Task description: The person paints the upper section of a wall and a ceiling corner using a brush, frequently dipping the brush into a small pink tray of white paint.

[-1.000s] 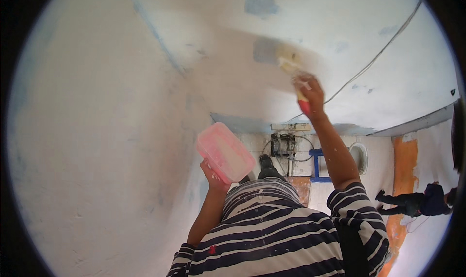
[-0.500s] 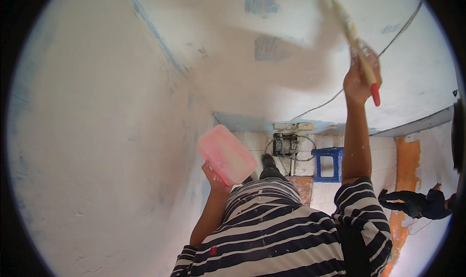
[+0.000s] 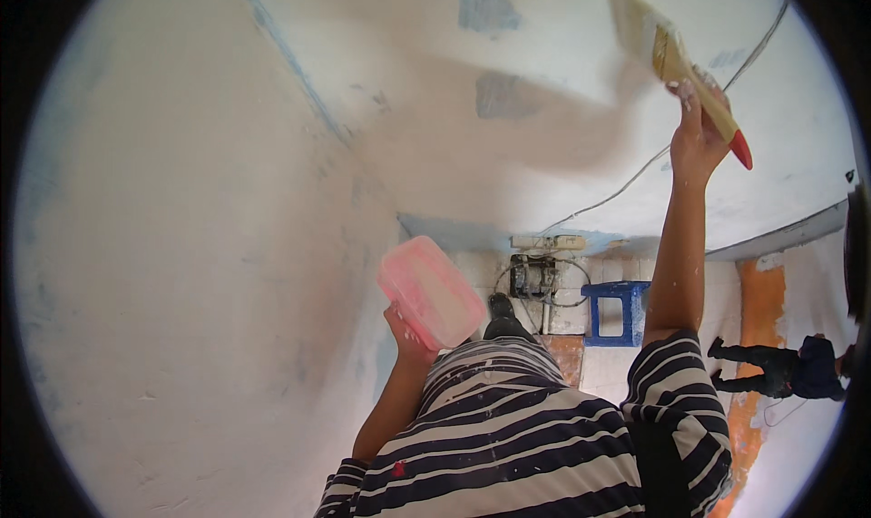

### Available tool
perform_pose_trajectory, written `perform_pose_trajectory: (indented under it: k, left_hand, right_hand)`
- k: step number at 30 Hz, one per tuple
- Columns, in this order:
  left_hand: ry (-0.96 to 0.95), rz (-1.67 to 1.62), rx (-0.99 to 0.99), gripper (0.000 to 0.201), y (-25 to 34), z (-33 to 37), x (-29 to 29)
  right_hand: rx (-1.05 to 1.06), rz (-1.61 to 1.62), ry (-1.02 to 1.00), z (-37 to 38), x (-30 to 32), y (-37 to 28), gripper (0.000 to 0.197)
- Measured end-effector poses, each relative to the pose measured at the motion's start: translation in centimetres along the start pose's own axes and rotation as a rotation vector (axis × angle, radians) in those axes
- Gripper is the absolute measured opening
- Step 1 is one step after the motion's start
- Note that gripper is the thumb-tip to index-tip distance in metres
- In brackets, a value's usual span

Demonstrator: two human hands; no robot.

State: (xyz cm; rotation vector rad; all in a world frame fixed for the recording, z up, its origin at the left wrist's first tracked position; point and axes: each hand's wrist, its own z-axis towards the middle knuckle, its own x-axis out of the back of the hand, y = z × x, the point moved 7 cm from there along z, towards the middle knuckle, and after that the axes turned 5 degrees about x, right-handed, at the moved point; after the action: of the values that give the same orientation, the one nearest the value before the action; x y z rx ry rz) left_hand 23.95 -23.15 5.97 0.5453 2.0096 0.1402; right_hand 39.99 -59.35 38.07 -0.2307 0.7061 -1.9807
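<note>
High at the right, my right hand (image 3: pixel 700 123) grips a wide flat paintbrush (image 3: pixel 670 57) with a pale wooden handle and a red end. Its bristles point up and left, close to the wall (image 3: pixel 562 46); whether they touch it I cannot tell. White smears mark the fingers. At waist height my left hand (image 3: pixel 408 337) is closed around the lower left side of a pink plastic tub (image 3: pixel 432 291). Whitish stuff lies in the tub. Bluish patches (image 3: pixel 506 95) show through the wall's white coat.
A side wall (image 3: pixel 200 273) meets the painted one in a corner. A blue stool (image 3: pixel 594 314), a dark device (image 3: pixel 533 276) with looped cable and an orange-brown board (image 3: pixel 562 359) are on the tiled floor. A cable (image 3: pixel 626 187) runs along the wall. Another person (image 3: pixel 785 368) stands far right.
My right hand has moved right and slightly up, and the brush has turned to show its broad face. The pink tub has shifted slightly right and down. The other person's legs have moved.
</note>
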Motion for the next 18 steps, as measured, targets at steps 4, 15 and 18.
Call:
perform_pose_trajectory:
  k: [4,15,18]
  left_hand:
    - [-0.043,-0.01,0.002,0.058,-0.4,0.9,0.7]
    - [-0.112,0.001,-0.099,0.06,-1.5,5.1,4.2]
    - [-0.153,-0.03,-0.09,0.063,-2.0,5.6,3.5]
  right_hand:
    - [-0.207,0.005,-0.425,-5.6,-1.9,5.2,0.01]
    - [0.112,-0.146,-0.168,-3.2,-0.4,-1.8,0.014]
    - [0.345,-0.445,-0.46,-12.5,-0.5,3.4,0.012]
